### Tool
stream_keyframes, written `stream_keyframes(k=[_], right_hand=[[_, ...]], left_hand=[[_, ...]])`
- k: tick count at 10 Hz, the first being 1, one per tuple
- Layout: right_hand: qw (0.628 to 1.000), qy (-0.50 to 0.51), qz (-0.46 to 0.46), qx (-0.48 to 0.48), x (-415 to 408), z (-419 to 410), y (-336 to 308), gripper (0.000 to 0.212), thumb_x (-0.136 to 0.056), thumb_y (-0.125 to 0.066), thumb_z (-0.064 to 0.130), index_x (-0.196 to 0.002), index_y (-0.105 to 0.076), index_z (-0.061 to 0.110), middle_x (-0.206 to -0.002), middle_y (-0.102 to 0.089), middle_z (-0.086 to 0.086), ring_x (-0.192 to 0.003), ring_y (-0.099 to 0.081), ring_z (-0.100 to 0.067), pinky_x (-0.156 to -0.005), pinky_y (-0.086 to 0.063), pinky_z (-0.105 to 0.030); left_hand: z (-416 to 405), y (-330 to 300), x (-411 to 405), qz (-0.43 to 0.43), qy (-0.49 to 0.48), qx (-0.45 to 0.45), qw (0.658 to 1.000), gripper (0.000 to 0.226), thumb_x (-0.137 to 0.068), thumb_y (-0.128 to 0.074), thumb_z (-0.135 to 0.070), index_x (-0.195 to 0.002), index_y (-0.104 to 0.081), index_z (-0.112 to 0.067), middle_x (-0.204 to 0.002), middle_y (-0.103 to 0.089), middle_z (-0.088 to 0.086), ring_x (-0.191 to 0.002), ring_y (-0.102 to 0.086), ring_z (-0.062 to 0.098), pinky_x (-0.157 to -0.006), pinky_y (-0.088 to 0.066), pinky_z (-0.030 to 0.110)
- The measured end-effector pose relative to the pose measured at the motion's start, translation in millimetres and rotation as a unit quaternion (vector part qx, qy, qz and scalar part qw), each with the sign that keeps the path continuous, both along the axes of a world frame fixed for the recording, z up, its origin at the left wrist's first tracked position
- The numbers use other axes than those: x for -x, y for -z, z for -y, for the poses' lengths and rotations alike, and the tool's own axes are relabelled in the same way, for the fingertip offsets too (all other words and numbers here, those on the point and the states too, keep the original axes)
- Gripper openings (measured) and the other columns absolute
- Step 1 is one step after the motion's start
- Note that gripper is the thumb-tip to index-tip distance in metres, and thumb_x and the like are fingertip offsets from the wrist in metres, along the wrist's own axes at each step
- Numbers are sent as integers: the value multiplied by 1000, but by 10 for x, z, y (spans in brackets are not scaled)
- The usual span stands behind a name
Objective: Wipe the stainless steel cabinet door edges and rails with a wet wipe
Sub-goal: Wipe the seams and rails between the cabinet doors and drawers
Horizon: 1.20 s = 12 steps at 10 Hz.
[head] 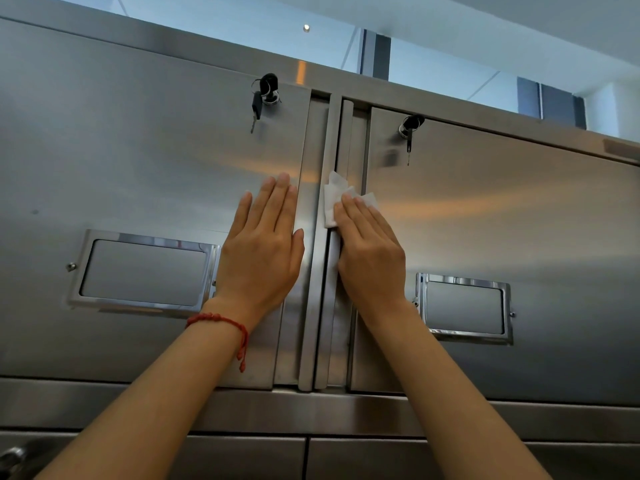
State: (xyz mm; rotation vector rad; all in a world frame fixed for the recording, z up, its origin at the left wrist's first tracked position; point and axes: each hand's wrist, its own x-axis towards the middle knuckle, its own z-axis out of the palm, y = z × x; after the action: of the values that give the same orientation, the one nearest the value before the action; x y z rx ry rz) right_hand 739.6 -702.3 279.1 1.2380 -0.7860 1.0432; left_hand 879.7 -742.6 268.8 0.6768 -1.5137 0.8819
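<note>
Both forearms reach up to the steel cabinet doors.
Right hand [370, 251] presses wet wipe [334, 199] flat-fingered against centre rail [330, 140]; left hand [265, 244], at 9 o'clock, rests open-fingered on left door [138, 150].

Both hands lie flat at the middle seam: left hand [265, 244] on the left door [138, 168], right hand [369, 251] pressing the wipe [334, 199] on the right door's edge rail [346, 140]. Above them the rails run bare up to the top frame [450, 98]. Keys [263, 95] hang from the locks just beside the rails, and label holders [143, 271] jut out beside each wrist
</note>
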Motion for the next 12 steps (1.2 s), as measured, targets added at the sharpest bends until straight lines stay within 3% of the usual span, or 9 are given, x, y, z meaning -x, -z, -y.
stream_keyframes(k=[3,5,12], right_hand=[[1000,5,-9,2,24,3,140,41,-71,-75,-10,-110,-64,-9,-114,-63,-25,-107,-61,-36,-93,-48,-47],[1000,8,-6,-1,16,-14,131,42,-70,-76,-10,-110,-65,-9,-114,-63,-25,-108,-61,-36,-93,-49,-47],[1000,6,-6,-7,25,-11,318,38,-74,-71,-10,-111,-64,-9,-116,-62,-26,-110,-60,-36,-95,-47,-48]], left_hand=[[-2,0,-4,1,0,-2,1000,55,-95,-31,-26,-143,-24,-1,-151,-21,17,-141,-17,27,-116,-14,44],[-14,0,-5,-1,2,-4,1000,58,-94,-20,-31,-143,-23,-1,-151,-20,16,-141,-16,27,-116,-14,44],[8,-1,-1,-3,4,2,1000,55,-95,-29,-27,-144,-22,-1,-152,-20,16,-142,-16,26,-116,-12,42]])
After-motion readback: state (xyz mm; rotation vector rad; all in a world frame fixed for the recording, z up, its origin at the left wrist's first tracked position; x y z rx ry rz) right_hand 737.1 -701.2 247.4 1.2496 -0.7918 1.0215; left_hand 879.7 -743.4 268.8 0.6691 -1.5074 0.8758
